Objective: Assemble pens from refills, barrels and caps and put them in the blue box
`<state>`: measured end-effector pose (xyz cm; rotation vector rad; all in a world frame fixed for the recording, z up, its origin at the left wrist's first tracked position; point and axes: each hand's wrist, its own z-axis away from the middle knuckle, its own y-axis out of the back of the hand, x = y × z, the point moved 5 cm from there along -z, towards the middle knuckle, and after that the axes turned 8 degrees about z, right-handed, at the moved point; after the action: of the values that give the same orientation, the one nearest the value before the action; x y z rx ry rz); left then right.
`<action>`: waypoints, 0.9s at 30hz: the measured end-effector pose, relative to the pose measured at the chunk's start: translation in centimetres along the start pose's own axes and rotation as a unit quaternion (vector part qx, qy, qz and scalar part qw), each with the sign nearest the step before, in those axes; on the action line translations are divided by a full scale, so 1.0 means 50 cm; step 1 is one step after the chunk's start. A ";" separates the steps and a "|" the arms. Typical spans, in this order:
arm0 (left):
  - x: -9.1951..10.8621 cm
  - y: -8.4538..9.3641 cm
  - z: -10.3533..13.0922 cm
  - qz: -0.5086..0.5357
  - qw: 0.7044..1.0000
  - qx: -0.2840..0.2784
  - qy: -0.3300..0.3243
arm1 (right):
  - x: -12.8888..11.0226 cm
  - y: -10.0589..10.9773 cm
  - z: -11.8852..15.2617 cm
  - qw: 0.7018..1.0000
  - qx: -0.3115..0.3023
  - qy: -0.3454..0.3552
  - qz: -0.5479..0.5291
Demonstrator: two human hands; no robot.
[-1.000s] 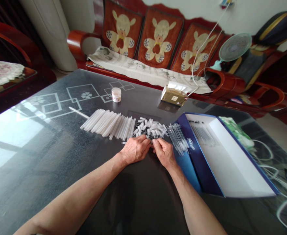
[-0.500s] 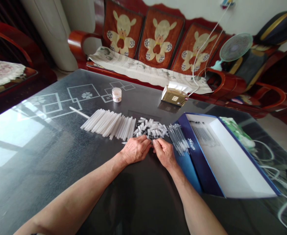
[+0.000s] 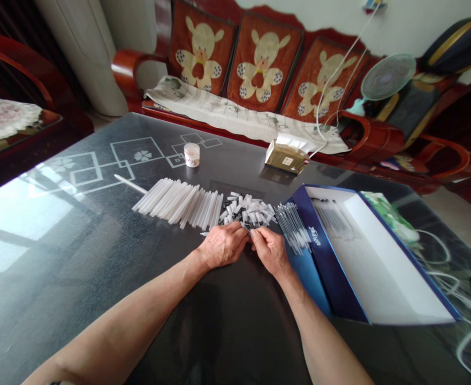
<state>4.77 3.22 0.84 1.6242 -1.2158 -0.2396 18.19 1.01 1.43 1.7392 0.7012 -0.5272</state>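
My left hand (image 3: 225, 245) is closed, fingers curled, around a pale pen barrel (image 3: 204, 233) whose pointed end sticks out to its left. My right hand (image 3: 271, 250) pinches thumb against finger at the other end, touching the left fingertips; the small piece between them is hidden. Just beyond both hands lies a heap of small white and black pen caps (image 3: 255, 206). Left of the heap, translucent white pen barrels (image 3: 177, 200) lie side by side in a row. Thin pen refills (image 3: 294, 224) rest in a bundle to the right of my right hand.
On the right stands a blue box (image 3: 384, 267) with a white inside, holding more thin refills (image 3: 334, 216) at its far end. A small white tub (image 3: 191, 155) and a tissue pack (image 3: 287, 155) stand farther back. White cables (image 3: 456, 289) run along the right side.
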 end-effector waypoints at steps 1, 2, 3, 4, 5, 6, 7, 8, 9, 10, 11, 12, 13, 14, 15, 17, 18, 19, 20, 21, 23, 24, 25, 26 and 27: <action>0.000 0.000 0.000 0.000 1.000 0.005 -0.002 | 0.000 0.000 0.000 1.000 0.001 -0.002 -0.002; 0.000 0.002 0.000 0.000 1.000 0.013 -0.006 | 0.000 -0.001 0.001 1.000 -0.001 -0.004 -0.006; 0.002 0.005 -0.001 -0.002 0.999 0.030 -0.013 | 0.001 -0.001 0.001 1.000 -0.003 -0.008 -0.013; 0.004 0.010 -0.001 -0.007 0.998 0.053 -0.022 | 0.004 -0.002 0.002 1.000 -0.004 -0.015 -0.023; 0.007 0.016 -0.001 -0.013 0.996 0.082 -0.033 | 0.009 -0.002 0.003 0.999 -0.003 -0.027 -0.038; 0.011 0.023 0.000 -0.018 0.992 0.114 -0.043 | 0.015 -0.002 0.004 0.997 0.001 -0.042 -0.057; 0.013 0.031 0.001 -0.021 0.988 0.146 -0.049 | 0.023 -0.001 0.005 0.995 0.010 -0.061 -0.081; 0.015 0.037 0.003 -0.018 0.983 0.176 -0.051 | 0.031 -0.001 0.006 0.990 0.023 -0.080 -0.110; 0.015 0.043 0.004 -0.010 0.979 0.200 -0.048 | 0.040 0.000 0.008 0.984 0.038 -0.098 -0.142; 0.014 0.047 0.006 0.000 0.975 0.220 -0.042 | 0.048 -0.001 0.010 0.977 0.052 -0.113 -0.172; 0.013 0.051 0.009 0.010 0.971 0.237 -0.035 | 0.056 -0.001 0.011 0.970 0.066 -0.123 -0.198; 0.012 0.054 0.011 0.016 0.968 0.249 -0.030 | 0.062 -0.002 0.011 0.964 0.079 -0.131 -0.218; 0.011 0.055 0.012 0.018 0.966 0.256 -0.028 | 0.069 -0.003 0.012 0.959 0.091 -0.138 -0.229; 0.012 0.054 0.013 0.018 0.966 0.255 -0.030 | 0.075 -0.003 0.012 0.955 0.104 -0.144 -0.236; 0.014 0.052 0.014 0.017 0.968 0.248 -0.036 | 0.080 -0.003 0.012 0.951 0.119 -0.149 -0.241; 0.017 0.043 0.013 0.021 0.974 0.219 -0.047 | 0.088 -0.001 0.013 0.942 0.150 -0.156 -0.258; 0.017 0.038 0.012 0.028 0.977 0.207 -0.045 | 0.090 0.000 0.013 0.938 0.158 -0.153 -0.267; 0.013 0.034 0.011 0.039 0.978 0.202 -0.033 | 0.088 0.001 0.013 0.937 0.157 -0.147 -0.274; 0.006 0.032 0.011 0.054 0.977 0.205 -0.011 | 0.083 0.000 0.013 0.941 0.145 -0.138 -0.275; -0.003 0.031 0.011 0.070 0.973 0.218 0.018 | 0.076 -0.001 0.014 0.948 0.125 -0.127 -0.266; -0.023 0.031 0.012 0.108 0.960 0.245 0.079 | 0.055 -0.003 0.014 0.967 0.074 -0.098 -0.221; -0.032 0.031 0.012 0.129 0.954 0.251 0.105 | 0.043 -0.004 0.015 0.978 0.050 -0.079 -0.188; -0.040 0.031 0.012 0.152 0.947 0.251 0.127 | 0.030 -0.006 0.016 0.987 0.029 -0.054 -0.151; -0.046 0.031 0.011 0.172 0.942 0.248 0.144 | 0.017 -0.009 0.016 0.993 0.011 -0.023 -0.113; -0.050 0.032 0.011 0.190 0.938 0.245 0.155 | 0.005 -0.011 0.017 0.997 -0.003 0.011 -0.078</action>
<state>2.34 4.96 0.92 1.7108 -1.3734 0.5884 17.97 0.36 0.66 1.6952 0.8589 -0.6117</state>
